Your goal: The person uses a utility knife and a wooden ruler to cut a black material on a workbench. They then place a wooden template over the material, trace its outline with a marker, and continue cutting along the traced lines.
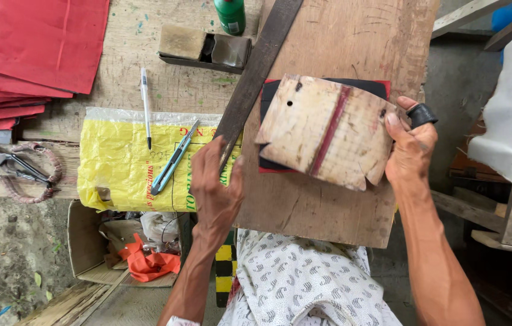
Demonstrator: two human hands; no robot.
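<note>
The left hand [216,181] closes its grip on the near end of a long, dark, flat metal bar [256,72] slanting away across the desk [328,199]. The right hand [410,151] pinches the right edge of a worn, cream wooden template with a red stripe [322,130], lying just right of the bar over black sheet.

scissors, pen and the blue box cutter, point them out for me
scissors [19,169], head view, on the wrapped handles
pen [145,102], head view, mid barrel
blue box cutter [174,158], head view, middle of its body
</note>
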